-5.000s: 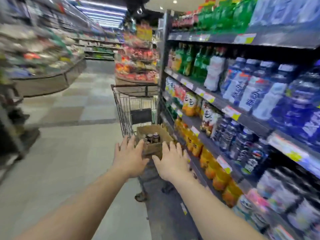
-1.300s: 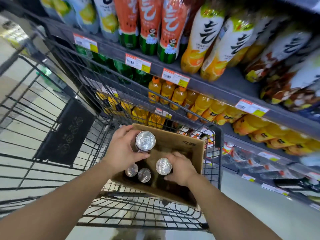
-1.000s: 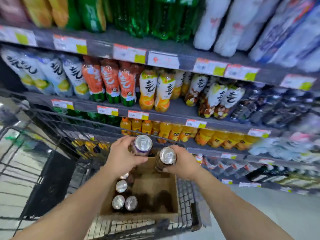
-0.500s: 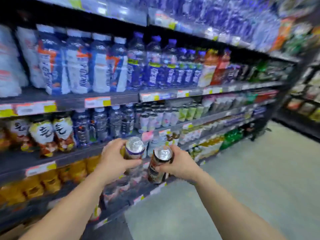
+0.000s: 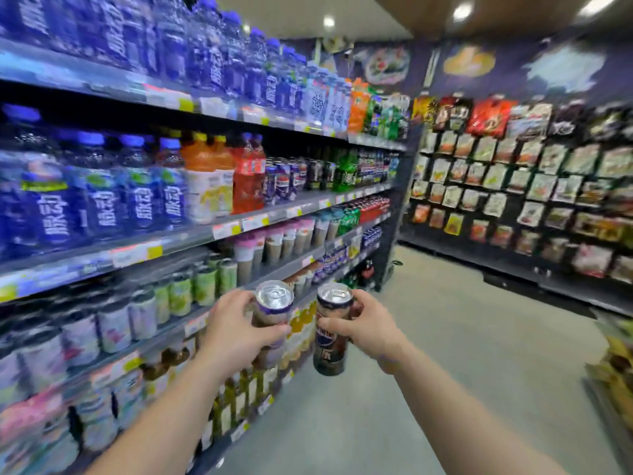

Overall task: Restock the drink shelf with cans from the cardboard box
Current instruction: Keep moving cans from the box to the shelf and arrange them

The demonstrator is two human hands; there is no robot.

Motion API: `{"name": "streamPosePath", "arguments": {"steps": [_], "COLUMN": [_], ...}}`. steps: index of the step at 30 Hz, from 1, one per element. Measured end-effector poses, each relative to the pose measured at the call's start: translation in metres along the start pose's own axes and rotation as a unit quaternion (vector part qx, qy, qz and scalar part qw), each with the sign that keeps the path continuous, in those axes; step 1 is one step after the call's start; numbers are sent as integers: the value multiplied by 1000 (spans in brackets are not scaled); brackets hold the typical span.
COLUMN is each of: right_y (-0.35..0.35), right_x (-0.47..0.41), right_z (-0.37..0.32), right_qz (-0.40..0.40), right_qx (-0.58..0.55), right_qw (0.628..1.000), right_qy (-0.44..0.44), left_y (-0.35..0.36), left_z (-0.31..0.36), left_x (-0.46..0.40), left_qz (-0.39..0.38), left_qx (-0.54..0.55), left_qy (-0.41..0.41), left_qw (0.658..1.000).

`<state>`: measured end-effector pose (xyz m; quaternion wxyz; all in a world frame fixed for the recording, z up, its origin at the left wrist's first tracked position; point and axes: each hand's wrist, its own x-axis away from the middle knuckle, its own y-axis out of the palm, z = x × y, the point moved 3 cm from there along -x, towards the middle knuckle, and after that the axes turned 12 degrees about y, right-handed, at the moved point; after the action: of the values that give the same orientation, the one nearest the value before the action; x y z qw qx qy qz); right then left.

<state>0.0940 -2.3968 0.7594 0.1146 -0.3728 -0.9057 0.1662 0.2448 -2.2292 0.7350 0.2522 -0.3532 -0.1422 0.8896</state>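
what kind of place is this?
Most likely a supermarket or convenience store aisle: long drink shelves with price tags, a wall of hanging snack packets, and a can in the left hand and right hand.

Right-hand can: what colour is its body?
Dark brown to black with a blue band, silver top; the can shows best in the head view.

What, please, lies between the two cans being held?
Nothing solid: between the left can and the right can, the head view shows only a narrow gap with blurred shelf stock behind.

grey floor (image 5: pixel 479 354), snack wall (image 5: pixel 513 186), ceiling spotlights (image 5: pixel 462 11)
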Motion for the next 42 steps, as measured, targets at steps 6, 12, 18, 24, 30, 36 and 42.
{"name": "streamPosePath", "arguments": {"steps": [6, 12, 18, 24, 30, 36, 42], "right_y": [-37, -92, -140, -170, -177, -146, -107], "right_x": [-146, -293, -430, -579, -696, -762, -807], "right_z": [-11, -33, -21, -23, -56, -87, -121], "right_qz": [17, 41, 28, -36, -144, -224, -210], "right_qx": [-51, -78, -73, -31, 3, -43, -40], "right_qw": [998, 996, 997, 996, 984, 963, 961], "right_qy": [-16, -24, -25, -77, -104, -141, -178], "left_y": [89, 158, 240, 305, 334, 327, 311], "left_z": [-52, -65, -101, -131, -148, -155, -158], "left_x": [-139, -291, -398, -477, -536, -571, -609], "left_qz": [-20, -23, -30, 28, 111, 150, 184], "left_qx": [59, 75, 76, 53, 3, -28, -9], "left_qy": [0, 50, 18, -27, -89, -119, -90], "left_qw": [998, 996, 997, 998, 990, 981, 979]}}
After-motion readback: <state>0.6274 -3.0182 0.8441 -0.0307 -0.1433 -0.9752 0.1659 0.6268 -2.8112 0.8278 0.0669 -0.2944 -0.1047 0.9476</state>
